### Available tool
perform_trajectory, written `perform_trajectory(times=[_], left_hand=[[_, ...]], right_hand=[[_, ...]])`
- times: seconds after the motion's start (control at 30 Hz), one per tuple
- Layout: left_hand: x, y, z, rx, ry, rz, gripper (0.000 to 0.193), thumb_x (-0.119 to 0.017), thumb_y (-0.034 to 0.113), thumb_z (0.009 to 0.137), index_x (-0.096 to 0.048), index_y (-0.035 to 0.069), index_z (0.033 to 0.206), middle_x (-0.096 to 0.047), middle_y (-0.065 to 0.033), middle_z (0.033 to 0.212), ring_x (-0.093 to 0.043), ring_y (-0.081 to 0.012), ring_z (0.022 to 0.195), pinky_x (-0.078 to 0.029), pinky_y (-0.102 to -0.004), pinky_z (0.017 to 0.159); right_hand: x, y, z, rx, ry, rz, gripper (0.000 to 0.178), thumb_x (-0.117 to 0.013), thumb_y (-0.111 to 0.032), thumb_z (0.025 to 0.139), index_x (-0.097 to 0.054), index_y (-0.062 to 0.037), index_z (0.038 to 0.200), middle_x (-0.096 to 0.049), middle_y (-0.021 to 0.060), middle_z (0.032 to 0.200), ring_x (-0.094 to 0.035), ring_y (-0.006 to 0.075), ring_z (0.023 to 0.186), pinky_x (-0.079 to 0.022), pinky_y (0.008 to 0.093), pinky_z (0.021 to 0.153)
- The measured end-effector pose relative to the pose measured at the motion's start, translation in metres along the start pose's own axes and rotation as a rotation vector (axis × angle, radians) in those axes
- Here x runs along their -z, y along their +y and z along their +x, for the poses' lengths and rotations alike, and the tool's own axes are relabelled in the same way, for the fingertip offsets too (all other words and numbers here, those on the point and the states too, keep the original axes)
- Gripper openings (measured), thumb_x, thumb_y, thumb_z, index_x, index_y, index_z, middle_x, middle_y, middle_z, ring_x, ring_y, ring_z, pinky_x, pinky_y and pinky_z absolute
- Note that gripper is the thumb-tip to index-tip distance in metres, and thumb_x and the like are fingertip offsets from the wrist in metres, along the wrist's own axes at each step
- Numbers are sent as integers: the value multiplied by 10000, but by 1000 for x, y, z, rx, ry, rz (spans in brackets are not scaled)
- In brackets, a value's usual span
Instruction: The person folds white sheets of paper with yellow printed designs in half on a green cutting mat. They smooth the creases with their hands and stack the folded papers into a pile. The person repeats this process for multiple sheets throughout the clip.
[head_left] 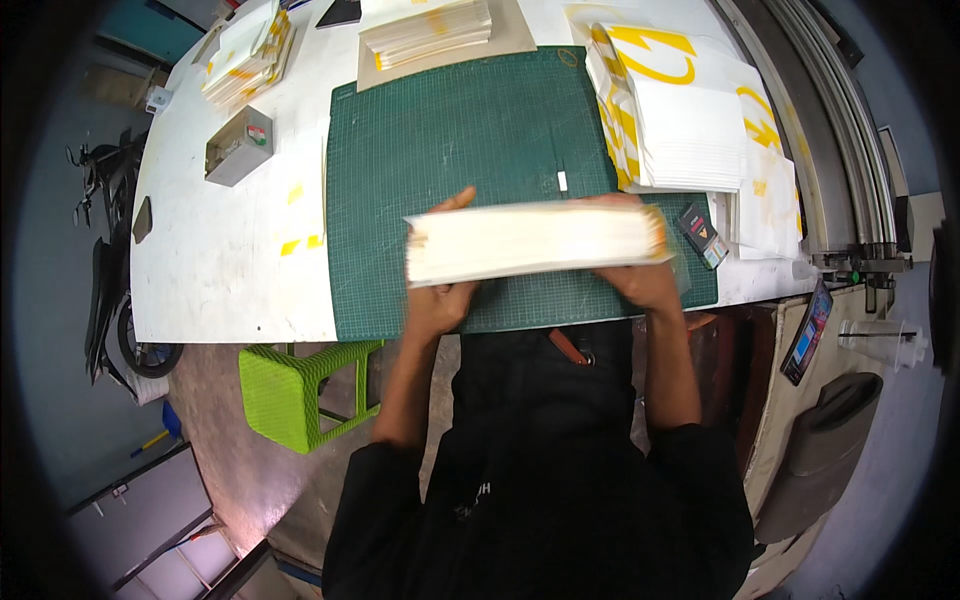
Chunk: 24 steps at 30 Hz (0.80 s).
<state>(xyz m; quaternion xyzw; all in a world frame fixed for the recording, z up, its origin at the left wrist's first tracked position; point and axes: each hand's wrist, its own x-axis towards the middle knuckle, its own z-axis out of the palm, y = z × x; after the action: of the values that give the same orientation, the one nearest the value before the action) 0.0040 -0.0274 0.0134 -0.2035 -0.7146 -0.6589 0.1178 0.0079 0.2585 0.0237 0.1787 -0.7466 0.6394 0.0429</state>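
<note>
A thick stack of white paper sheets [535, 240] is held on edge above the green cutting mat [450, 140], its long side toward me and slightly blurred. My left hand [440, 300] grips its left end, fingers showing above and thumb below. At the right end, my right hand [640, 280] clasps the stack the same way. Beneath the stack, part of the mat is hidden. Just beyond it on the mat lies a small white piece [562, 181]. A small dark box [703, 237] rests near my right hand, at the mat's right edge.
A tall pile of white and yellow printed sheets [690, 120] stands at the right. More piles [425, 35] [250, 55] sit at the back. A grey metal box [240, 147] is on the white table [180, 250]. A green stool [285, 395] stands below its front edge.
</note>
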Motion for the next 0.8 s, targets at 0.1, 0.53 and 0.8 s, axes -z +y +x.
perform_trajectory(times=[0.1,0.53,0.8], left_hand=[[-7,-22,-3,-10,-5,-62,1100,-888,400,790,-252,19,1602,-340,-276,1629,-340,-391,1527,-272,-541,1254],[-2,-21,9,144,-2,-193,914,-823,362,832,-366,-61,1501,-495,-242,1462,-519,-307,1331,-436,-449,1092],[-21,-10,14,69,132,-171,684,-859,315,795,-532,-45,1276,-599,-136,1132,-626,-224,1021,-514,-382,910]], right_hand=[[-5,20,-2,-15,50,218,874,-892,-144,747,-451,-16,1491,-562,188,1476,-505,291,1409,-384,439,1182],[-4,8,13,-90,165,387,728,-822,-29,773,-482,37,1413,-602,156,1319,-559,240,1275,-419,393,1107],[3,11,16,-26,81,302,512,-793,-7,700,-563,-28,1158,-592,123,1145,-581,183,1047,-454,330,936]])
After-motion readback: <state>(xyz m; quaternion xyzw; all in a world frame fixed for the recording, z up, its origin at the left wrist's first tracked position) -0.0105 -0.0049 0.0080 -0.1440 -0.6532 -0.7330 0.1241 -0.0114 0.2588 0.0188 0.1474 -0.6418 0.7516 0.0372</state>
